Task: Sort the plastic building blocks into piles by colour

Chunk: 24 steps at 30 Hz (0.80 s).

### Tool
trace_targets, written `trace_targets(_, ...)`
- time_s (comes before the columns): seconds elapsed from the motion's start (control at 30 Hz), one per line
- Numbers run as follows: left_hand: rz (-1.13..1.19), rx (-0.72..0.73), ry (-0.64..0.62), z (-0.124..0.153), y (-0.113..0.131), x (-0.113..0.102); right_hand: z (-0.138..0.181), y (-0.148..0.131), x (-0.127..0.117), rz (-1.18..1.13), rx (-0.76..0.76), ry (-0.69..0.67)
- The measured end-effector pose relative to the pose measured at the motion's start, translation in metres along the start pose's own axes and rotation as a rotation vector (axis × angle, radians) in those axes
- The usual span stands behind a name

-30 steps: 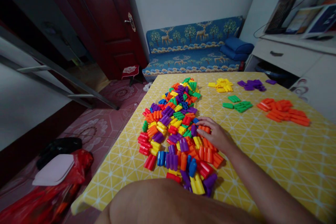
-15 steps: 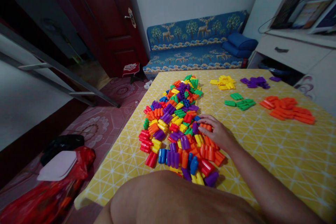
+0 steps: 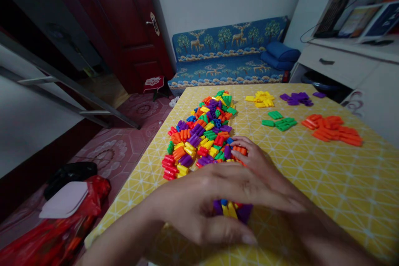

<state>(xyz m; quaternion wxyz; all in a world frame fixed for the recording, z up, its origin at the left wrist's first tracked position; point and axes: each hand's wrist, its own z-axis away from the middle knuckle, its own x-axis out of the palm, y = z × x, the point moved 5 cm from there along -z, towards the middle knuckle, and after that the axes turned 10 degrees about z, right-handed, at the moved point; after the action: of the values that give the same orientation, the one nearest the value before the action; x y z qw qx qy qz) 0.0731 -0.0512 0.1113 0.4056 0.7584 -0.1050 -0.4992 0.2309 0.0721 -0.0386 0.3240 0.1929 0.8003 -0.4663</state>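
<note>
A long heap of mixed plastic toy building pieces [image 3: 195, 140], red, orange, yellow, green, blue and purple, lies on the table. At the heap's right edge is my right hand [image 3: 254, 156], its fingers apart around an orange piece [image 3: 240, 149]; no firm grip shows. Close to the camera, my left hand [image 3: 215, 199] reaches rightward over the near end of the heap and in front of my right forearm. Its thumb and fingers are spread with nothing between them. It hides many near pieces; a few yellow and purple ones show below it.
Single-colour groups lie farther right: yellow pieces [image 3: 262, 99], purple pieces [image 3: 297, 99], green pieces [image 3: 282, 123] and orange pieces [image 3: 333, 129]. A yellow patterned cloth [image 3: 140, 183] covers the table. Beyond are a blue sofa [image 3: 224, 66] and a white cabinet [image 3: 346, 64].
My left hand has come up over the near end of the heap, reaching rightward with fingers spread. My right hand stays at the heap's right edge. The view has shifted slightly.
</note>
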Motion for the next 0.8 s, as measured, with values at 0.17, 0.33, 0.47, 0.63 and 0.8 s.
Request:
trace_targets(0.17,-0.214,-0.185,-0.06,0.028,-0.038,0.045,-0.002,0.001,0.001,-0.002,0.003,0.025)
trace_targets(0.33,-0.332,-0.285,0.083,0.032,-0.072,0.079,-0.002,0.0,0.0,-0.026,0.011,0.048)
trace_targets(0.47,-0.45,-0.322,0.237,0.008,-0.096,0.063,-0.001,0.0,-0.003,-0.045,0.034,0.028)
trace_targets(0.63,-0.604,-0.467,0.353,-0.028,-0.146,0.01,0.001,0.001,-0.005,-0.047,0.056,0.005)
trace_targets(0.8,-0.674,-0.557,0.386,-0.055,-0.184,-0.026,0.0,0.003,-0.006,-0.044,0.105,0.008)
